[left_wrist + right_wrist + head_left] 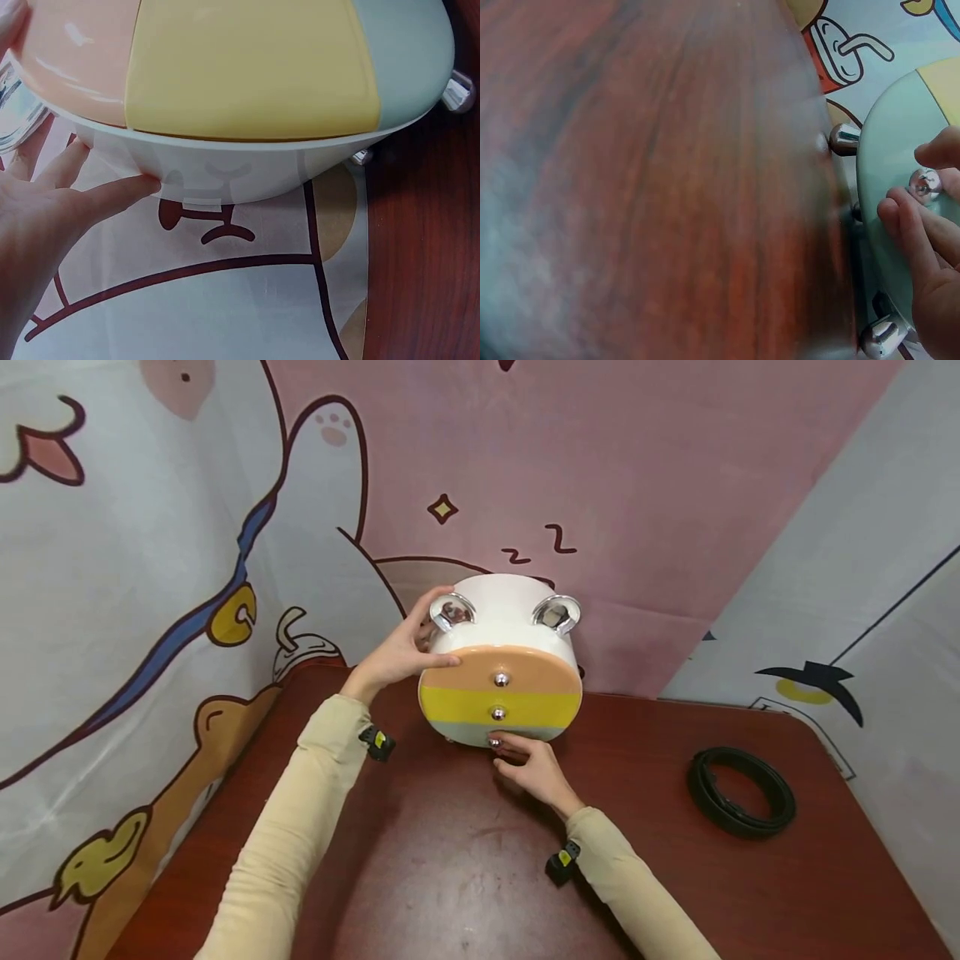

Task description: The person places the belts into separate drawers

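Note:
A small rounded drawer box stands on the table, white on top with two silver ear-shaped loops. Its front has an orange drawer, a yellow drawer and a pale green drawer, each with a round silver knob. My left hand grips the box's upper left side, with the thumb on the orange front edge. Low at the front, my right hand pinches the green drawer's knob. All three drawers look closed.
On the table's right lies a coiled black belt. The dark red wooden table reaches back to a cartoon-printed cloth that hangs behind and along the sides. Short silver feet hold up the box.

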{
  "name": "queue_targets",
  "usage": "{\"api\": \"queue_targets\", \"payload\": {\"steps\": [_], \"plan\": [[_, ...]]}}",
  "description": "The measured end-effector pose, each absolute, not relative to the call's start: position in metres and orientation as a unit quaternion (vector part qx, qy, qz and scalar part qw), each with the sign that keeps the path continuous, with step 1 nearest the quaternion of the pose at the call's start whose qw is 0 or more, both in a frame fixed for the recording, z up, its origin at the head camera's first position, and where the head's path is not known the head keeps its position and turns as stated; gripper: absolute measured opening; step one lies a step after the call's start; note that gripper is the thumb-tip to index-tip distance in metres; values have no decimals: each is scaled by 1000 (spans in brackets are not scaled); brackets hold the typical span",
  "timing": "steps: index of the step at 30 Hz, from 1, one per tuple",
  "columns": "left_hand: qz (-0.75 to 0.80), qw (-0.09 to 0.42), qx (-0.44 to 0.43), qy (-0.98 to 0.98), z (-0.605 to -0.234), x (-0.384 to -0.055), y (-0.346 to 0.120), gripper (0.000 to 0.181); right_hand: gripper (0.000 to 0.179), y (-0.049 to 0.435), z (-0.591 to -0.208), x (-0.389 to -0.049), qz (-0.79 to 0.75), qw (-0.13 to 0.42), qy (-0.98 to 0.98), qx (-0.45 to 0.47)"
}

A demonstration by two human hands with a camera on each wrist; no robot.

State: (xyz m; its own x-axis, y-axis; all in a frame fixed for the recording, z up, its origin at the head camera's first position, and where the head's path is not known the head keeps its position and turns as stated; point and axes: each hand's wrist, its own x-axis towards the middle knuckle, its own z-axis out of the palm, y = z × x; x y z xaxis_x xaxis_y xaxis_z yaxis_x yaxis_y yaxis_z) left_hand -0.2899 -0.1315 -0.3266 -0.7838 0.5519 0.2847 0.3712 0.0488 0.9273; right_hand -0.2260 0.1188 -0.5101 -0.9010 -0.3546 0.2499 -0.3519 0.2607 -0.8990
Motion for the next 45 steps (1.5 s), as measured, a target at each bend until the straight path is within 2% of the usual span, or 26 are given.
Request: {"api": "queue_targets", "payload": {"steps": [12, 27, 32, 39, 45], "plan": [[608, 73, 316, 725, -326, -291, -133, 95, 34, 117, -477, -197, -591, 34, 768, -244], [613, 71, 312, 722, -327, -288, -131, 94, 22, 105, -479, -177, -558, -84, 797, -213], [619, 73, 315, 716, -328, -288, -131, 94, 21, 103, -476, -168, -551, -91, 802, -213], [621, 74, 314, 714, -328, -289, -131, 94, 21, 108, -514, -174, -546, -97, 807, -201], [619, 73, 312, 717, -328, -290, -130, 95, 22, 109, -513, -165, -538, -95, 812, -207]]}}
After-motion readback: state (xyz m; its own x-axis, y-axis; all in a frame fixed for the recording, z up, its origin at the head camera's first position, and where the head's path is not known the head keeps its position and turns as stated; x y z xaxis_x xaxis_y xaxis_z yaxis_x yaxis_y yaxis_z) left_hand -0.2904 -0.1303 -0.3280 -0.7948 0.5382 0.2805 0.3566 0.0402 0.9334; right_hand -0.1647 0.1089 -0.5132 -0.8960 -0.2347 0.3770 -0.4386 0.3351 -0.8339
